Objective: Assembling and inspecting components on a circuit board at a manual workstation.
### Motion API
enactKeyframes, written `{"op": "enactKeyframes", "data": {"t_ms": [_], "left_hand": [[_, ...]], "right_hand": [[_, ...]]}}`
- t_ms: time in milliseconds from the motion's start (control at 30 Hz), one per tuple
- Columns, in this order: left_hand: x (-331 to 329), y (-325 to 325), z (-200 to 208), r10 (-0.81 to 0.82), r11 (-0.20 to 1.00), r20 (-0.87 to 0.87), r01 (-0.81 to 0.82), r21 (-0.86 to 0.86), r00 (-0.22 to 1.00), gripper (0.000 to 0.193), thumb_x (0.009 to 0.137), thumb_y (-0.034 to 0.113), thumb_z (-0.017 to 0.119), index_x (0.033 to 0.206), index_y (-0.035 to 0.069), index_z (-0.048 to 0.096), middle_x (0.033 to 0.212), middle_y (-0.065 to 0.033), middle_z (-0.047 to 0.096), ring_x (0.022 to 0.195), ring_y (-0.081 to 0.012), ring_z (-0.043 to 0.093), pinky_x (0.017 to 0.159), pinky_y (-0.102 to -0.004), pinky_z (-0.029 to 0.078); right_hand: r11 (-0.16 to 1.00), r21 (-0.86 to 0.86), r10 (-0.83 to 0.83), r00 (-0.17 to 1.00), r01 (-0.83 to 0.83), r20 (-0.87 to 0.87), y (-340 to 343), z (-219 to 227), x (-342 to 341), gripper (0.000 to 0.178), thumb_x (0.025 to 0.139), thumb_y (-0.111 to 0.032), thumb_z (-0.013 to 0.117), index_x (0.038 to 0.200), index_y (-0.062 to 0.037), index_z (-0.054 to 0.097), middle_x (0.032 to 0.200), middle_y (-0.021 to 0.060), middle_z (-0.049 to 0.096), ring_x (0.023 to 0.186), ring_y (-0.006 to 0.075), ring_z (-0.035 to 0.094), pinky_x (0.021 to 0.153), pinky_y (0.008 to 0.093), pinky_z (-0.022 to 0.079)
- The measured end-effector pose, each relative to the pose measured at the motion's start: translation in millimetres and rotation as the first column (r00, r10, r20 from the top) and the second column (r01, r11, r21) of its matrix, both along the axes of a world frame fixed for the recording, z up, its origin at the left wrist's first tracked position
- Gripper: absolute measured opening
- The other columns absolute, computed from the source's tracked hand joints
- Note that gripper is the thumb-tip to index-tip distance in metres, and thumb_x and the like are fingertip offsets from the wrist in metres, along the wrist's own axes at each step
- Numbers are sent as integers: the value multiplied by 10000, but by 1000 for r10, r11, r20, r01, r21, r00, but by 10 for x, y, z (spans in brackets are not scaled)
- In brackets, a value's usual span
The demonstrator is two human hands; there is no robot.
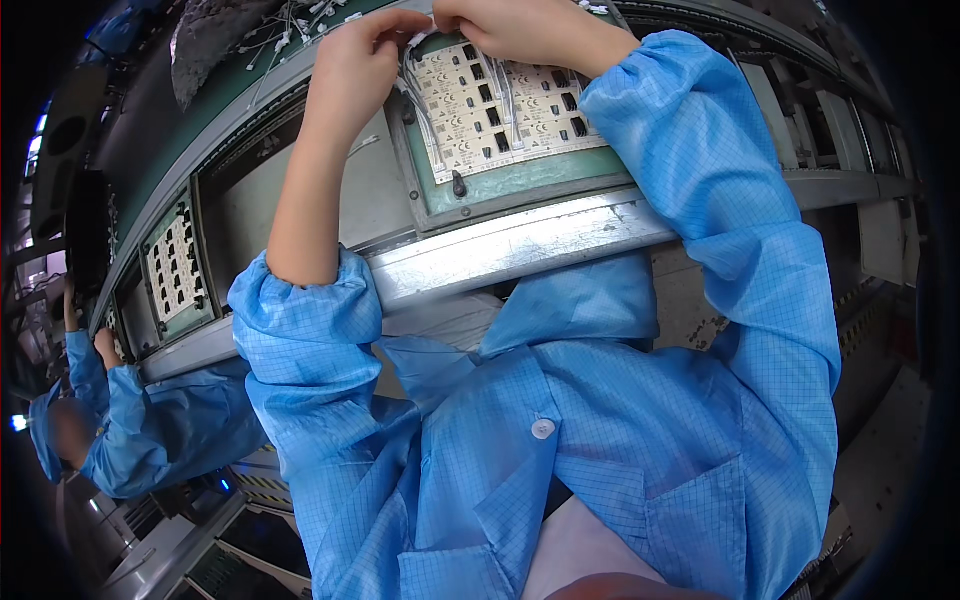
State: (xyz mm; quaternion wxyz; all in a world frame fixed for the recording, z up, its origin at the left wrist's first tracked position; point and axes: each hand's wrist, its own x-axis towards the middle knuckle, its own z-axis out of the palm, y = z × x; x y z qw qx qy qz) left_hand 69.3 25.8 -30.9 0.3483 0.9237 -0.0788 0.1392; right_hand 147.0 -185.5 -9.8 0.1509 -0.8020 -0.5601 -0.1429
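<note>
A: Quick, what's nearest?

B: Blue checked smock (640, 400), white button down the front, sleeves pushed up to bare forearms. Then a shiny metal rail (520, 245) running across in front of the wearer.

A: And past the rail?

B: Green fixture (540, 178) w/ a dark frame, a small black post (459, 184) up at its near edge. White PCB panel (460, 125) lies flat in it, rows of black parts on top. Thin white leads (508, 110) run lengthwise over the panel, approx. mid, plus more along its L side.

A: Hands?

B: Both at the panel's far L corner, fingertips nearly meeting. L hand (370, 50): fingers bent, thumb tucked in, a white plug (421, 38) just below the tips. R hand (505, 25): fingers curled in from the other side. Might be pinching a lead btwn them, but the tips are hidden from here, so can't tell if either's gripping.

A: Farther off?

B: Loose leads w/ white plugs (290, 28) strewn on the green bench (225, 118). Away to the L, a 2nd PCB panel (173, 262) in its own fixture, and a co-worker (160, 430) in blue, arms up at the line.
</note>
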Motion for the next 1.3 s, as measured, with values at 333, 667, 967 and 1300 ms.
{"op": "enactKeyframes", "data": {"t_ms": [333, 667, 967, 1300], "left_hand": [[-218, -332, 285, 104, 994, 58, -102, -45, 993, 233, 896, 30, 605, 1082, -30, 732, 976, -242, 722, 909, -344, 727, 826, -391, 553], [-252, -374, 366, 74, 993, 40, -77, 89, 996, 209, 885, 8, 606, 1042, -21, 741, 953, -213, 677, 879, -368, 686, 803, -403, 537], [-222, -279, 317, 41, 989, 90, -53, 141, 995, 231, 880, 6, 580, 1045, -25, 738, 980, -218, 680, 960, -379, 666, 868, -413, 521], [-121, 393, 228, 97, 953, 136, -131, 274, 986, 282, 976, 117, 551, 1190, 88, 732, 1101, -112, 723, 980, -246, 682, 899, -343, 511]], "right_hand": [[992, 124, 9, 999, -5, -32, 18, -90, 52, 102, 889, -97, 567, 912, -93, 666, 889, 87, 664, 960, 297, 625, 839, 440, 415], [967, 254, 37, 999, -34, -10, 30, -173, 47, 132, 877, -89, 575, 956, -88, 681, 967, 80, 628, 1021, 295, 591, 851, 442, 417], [997, 66, 47, 999, -48, 23, -3, -32, -45, 134, 856, -94, 584, 908, -88, 708, 981, 81, 620, 1032, 291, 579, 875, 430, 402], [990, 140, 54, 981, -28, -187, 24, -148, 119, 227, 882, -85, 539, 1019, -82, 720, 1039, 116, 637, 1064, 316, 577, 922, 459, 428]]}}
